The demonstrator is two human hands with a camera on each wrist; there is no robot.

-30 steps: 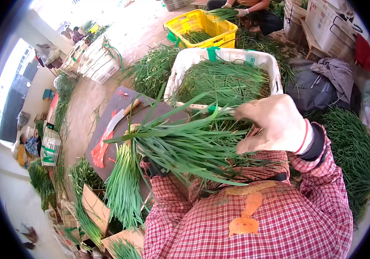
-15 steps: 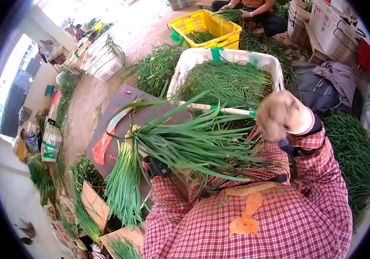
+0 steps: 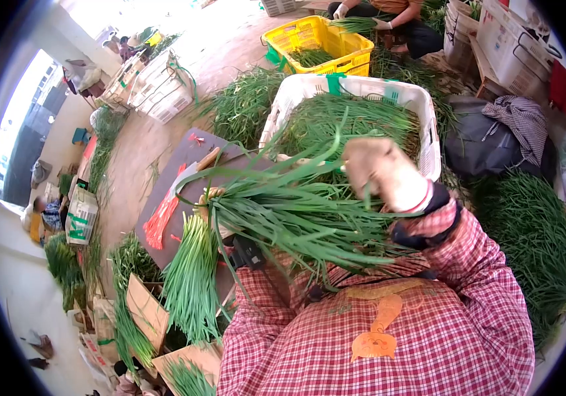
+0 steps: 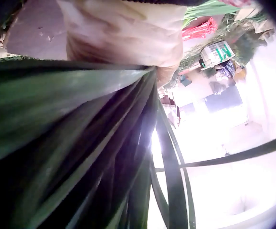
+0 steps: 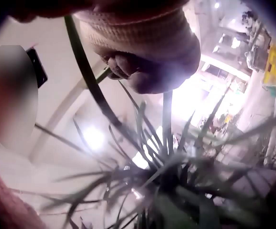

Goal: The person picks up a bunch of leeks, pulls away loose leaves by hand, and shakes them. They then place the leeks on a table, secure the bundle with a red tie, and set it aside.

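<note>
A bunch of long green leaves (image 3: 296,204) fans out to the right over the dark board (image 3: 157,178). The gloved left hand (image 4: 123,36) grips the bunch at its base; in the head view leaves cover most of that hand. The gloved right hand (image 3: 385,173), blurred, is raised over the leaf tips beside the white crate. In the right wrist view the right hand (image 5: 147,59) has curled fingers, with thin leaf blades running up to them. A tied bunch with pale stalks (image 3: 194,270) hangs at the board's front edge. A knife (image 3: 194,170) and red ties (image 3: 162,214) lie on the board.
The white crate (image 3: 432,125) full of leaves stands beyond the hands, the yellow crate (image 3: 336,63) behind it. Leaf piles (image 3: 527,244) lie at right and left of the crates. Another person (image 3: 395,13) sits at the back. Wooden boxes (image 3: 145,307) stand at lower left.
The right hand moved right, away from the leaves, then came back left over their tips. The left hand keeps the bunch at nearly the same place. The view shifted slightly.
</note>
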